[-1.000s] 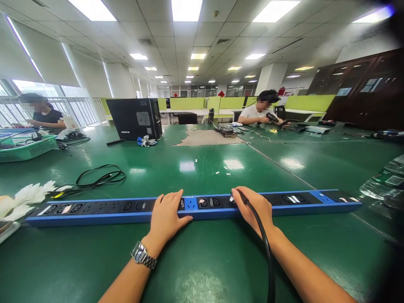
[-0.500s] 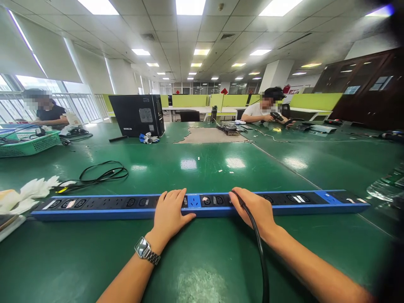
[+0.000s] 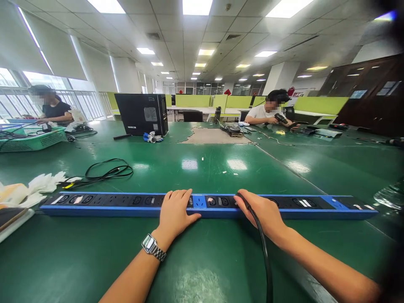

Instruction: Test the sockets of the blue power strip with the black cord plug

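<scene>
A long blue power strip [image 3: 104,211] with a black socket face lies across the green table in front of me. My left hand [image 3: 176,208] lies over its middle, fingers across the top and thumb along the near edge, gripping it. A blue socket [image 3: 199,202] shows just right of that hand. Farther right, my right hand [image 3: 263,210] is closed around the end of a black power cord [image 3: 264,248], held against the strip's sockets. The plug is hidden by my fingers, so how far it sits in a socket cannot be seen. The cord hangs toward me.
Beyond the strip lies a coiled black cable [image 3: 109,170]. White gloves [image 3: 47,183] are at left, near a green basket [image 3: 41,141]. A black computer case [image 3: 142,114] stands farther back. Two other people sit at the table, one at far left, one at back right holding a dark tool.
The whole view has shifted slightly, so the strip and table things appear a little farther right. Both hands keep nearly the same places on the strip.
</scene>
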Motion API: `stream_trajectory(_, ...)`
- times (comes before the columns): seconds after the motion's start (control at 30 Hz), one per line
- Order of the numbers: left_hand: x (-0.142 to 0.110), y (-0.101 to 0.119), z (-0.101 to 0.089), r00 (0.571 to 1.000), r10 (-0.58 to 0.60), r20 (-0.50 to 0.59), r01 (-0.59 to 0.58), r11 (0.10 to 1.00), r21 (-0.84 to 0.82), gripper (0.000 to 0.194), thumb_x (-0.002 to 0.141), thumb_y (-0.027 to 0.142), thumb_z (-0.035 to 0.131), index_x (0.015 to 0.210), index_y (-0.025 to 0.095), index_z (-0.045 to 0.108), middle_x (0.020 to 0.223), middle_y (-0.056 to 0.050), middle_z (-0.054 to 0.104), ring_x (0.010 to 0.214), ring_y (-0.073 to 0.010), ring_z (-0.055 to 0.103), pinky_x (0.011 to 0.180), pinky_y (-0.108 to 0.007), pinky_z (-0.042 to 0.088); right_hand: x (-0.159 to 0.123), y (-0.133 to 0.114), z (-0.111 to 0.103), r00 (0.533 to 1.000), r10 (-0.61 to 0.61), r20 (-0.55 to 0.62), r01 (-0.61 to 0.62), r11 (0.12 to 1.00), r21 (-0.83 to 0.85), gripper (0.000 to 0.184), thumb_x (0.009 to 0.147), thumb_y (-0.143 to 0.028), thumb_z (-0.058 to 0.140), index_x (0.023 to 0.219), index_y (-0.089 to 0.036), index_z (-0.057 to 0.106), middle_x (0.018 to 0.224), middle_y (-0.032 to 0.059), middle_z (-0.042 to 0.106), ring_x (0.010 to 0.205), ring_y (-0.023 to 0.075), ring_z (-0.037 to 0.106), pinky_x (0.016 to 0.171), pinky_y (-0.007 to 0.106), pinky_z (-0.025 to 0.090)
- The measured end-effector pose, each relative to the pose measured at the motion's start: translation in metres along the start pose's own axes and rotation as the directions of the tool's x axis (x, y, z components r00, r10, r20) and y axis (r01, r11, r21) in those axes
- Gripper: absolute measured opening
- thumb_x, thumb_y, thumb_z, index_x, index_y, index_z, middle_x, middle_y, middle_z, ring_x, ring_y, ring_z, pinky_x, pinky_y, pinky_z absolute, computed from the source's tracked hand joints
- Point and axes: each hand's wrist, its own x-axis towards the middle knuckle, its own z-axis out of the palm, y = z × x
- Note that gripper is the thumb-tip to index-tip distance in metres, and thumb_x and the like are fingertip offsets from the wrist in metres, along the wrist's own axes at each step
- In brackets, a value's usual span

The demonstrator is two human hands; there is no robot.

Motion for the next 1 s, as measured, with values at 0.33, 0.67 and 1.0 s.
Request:
stream_trajectory(0.33,0.0,0.001,-0.001,1.0,-0.011,-0.006,0.011,1.0,-0.026,0.066,0.073,0.045,0.074,0.131,0.022,0.052,0.128,-0.01,0.062,0.119,-0.029,0.055,0.108,-0.051,0.035,-0.007,-0.004,0.013,0.985,-0.061,-0.164,0.055,0.998,-0.041,0.037,0.099,-0.043,0.038,0.1,-0.02,0.067,0.079,0.0034,0.074,0.062,0.0168,0.068,0.052,0.025,0.039)
stream_trajectory(0.67,0.004,0.005,-0.004,0.995,-0.05,0.082,0.052,0.998,-0.03,0.075,0.07,0.043,0.079,0.133,0.017,0.048,0.132,-0.014,0.058,0.125,-0.0322,0.049,0.112,-0.055,0.031,-0.002,-0.009,0.018,0.966,0.095,-0.241,-0.065,0.99,0.128,0.036,0.096,-0.043,0.042,0.097,-0.022,0.072,0.086,0.0018,0.077,0.069,0.0182,0.072,0.059,0.027,0.049)
stream_trajectory(1.0,-0.012,0.048,0.006,0.924,0.371,0.091,-0.361,0.926,-0.111,0.041,0.084,0.03,0.063,0.12,0.014,0.053,0.135,-0.016,0.052,0.131,-0.0312,0.043,0.11,-0.045,0.037,0.046,-0.023,-0.039,0.706,0.571,-0.418,-0.295,0.775,0.559,0.036,0.09,-0.046,0.047,0.093,-0.022,0.073,0.08,0.0055,0.074,0.067,0.0216,0.068,0.057,0.031,0.05)
